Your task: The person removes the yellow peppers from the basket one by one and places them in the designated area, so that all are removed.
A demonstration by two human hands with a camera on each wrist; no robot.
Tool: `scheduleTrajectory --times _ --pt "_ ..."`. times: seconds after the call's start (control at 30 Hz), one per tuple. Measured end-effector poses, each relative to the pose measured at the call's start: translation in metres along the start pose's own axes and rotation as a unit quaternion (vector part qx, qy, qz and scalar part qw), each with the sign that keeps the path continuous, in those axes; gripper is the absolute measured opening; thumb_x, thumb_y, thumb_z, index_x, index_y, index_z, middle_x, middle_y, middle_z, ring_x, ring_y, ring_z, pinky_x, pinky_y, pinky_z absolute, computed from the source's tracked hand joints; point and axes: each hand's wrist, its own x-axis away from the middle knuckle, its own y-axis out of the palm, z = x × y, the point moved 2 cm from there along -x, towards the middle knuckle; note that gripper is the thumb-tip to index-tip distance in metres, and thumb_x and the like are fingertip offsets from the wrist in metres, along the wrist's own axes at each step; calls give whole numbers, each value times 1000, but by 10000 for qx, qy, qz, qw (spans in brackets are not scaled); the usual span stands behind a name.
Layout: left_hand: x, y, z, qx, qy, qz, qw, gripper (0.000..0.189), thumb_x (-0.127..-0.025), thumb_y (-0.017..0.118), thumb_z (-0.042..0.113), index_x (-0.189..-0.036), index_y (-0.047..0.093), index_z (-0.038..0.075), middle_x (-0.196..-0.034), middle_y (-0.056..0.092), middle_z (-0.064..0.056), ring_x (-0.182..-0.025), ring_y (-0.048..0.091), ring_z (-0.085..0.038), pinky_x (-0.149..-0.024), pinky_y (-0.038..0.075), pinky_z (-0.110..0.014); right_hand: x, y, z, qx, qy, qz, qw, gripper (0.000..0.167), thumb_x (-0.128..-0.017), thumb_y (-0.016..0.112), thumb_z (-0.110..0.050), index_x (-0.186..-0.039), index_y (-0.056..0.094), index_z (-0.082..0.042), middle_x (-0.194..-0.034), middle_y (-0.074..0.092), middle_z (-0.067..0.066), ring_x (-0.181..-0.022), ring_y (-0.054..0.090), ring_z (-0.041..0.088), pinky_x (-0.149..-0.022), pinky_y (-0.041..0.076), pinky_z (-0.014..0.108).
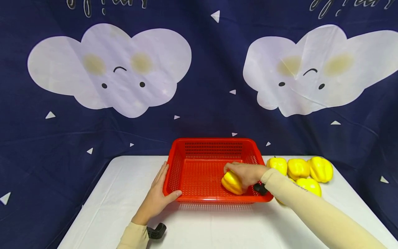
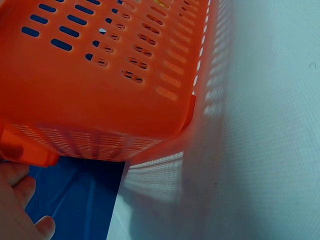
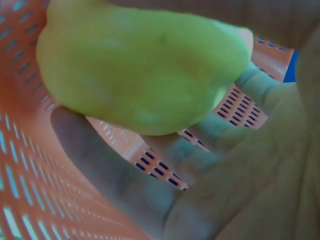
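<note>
A yellow bell pepper (image 1: pixel 232 183) is gripped in my right hand (image 1: pixel 246 174), inside the red plastic basket (image 1: pixel 217 198) toward its right end. In the right wrist view the same bell pepper (image 3: pixel 145 70) lies between thumb and fingers, with slotted basket walls around it. My left hand (image 1: pixel 159 193) rests against the basket's left side, fingers straight along the outside and thumb over the front rim. The left wrist view shows the basket's outer corner (image 2: pixel 100 100) and part of my left hand (image 2: pixel 20 210) at the lower left.
Several more yellow bell peppers (image 1: pixel 298 168) sit on the white-covered table (image 1: pixel 211 228) right of the basket, some partly hidden by my right forearm. A dark blue cloth (image 1: pixel 214 76) printed with upside-down clouds hangs behind the table.
</note>
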Motion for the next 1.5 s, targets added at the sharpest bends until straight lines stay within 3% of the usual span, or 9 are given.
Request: scheduleTrajectory --times 0.7,0.93,1.33,1.5 --pt "1 0 1 -20 -36 -3 10000 103 -87 76 47 -162 16 10 -168 6 0 -153 13 -31 -115 20 -66 -1 6 -2 -199 167 -170 9995 86 -58 92 -1 -125 42 -22 -106 48 0 -96 53 19 -75 55 32" --pt "0 0 1 -46 -31 11 10000 103 -86 76 47 -162 17 10 -168 7 1 -153 13 -30 -116 20 -65 0 7 -4 -126 132 -129 9997 89 -58 90 2 -127 41 -23 -109 45 2 -90 56 20 -67 55 30" --pt "0 -1 2 -41 -20 32 10000 102 -86 77 46 -161 18 9 -168 9 -1 -153 13 -30 -116 19 -65 -4 6 -1 -113 74 54 9999 84 -61 92 -10 -128 44 -24 -109 48 -1 -93 54 16 -75 53 32" --pt "0 -1 2 -58 -24 36 10000 103 -86 76 47 -161 18 9 -168 8 0 -153 13 -29 -116 19 -64 -1 -1 0 -278 -215 272 9990 85 -63 92 -18 -133 44 -22 -113 49 -1 -98 54 16 -82 52 34"
